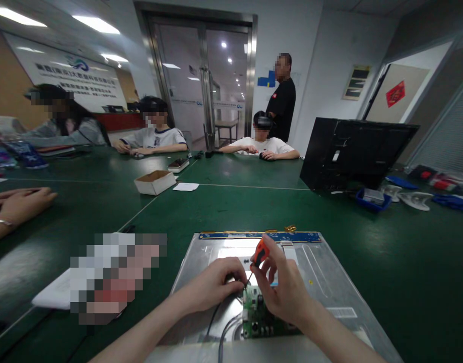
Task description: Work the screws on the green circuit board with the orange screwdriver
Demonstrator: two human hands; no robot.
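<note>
My right hand point(282, 282) is closed round the orange and black handle of a screwdriver point(260, 252). Its thin shaft slants down to the upper left corner of a green circuit board point(250, 315). Beside that tip, my left hand point(218, 282) has its thumb and fingers pinched together; what they hold, if anything, is hidden. The board lies on a silvery metal panel point(329, 282), with a narrow blue circuit strip point(231, 235) along the far edge. Dark cables point(224, 333) run across the panel left of the board.
A black monitor-like housing point(340, 151) stands at the right, near a blue tray point(373, 200). An open white box point(154, 182) sits farther back on the green table point(231, 209). Papers point(55, 292) lie at left, near another person's hands point(25, 206). Several people are around the table.
</note>
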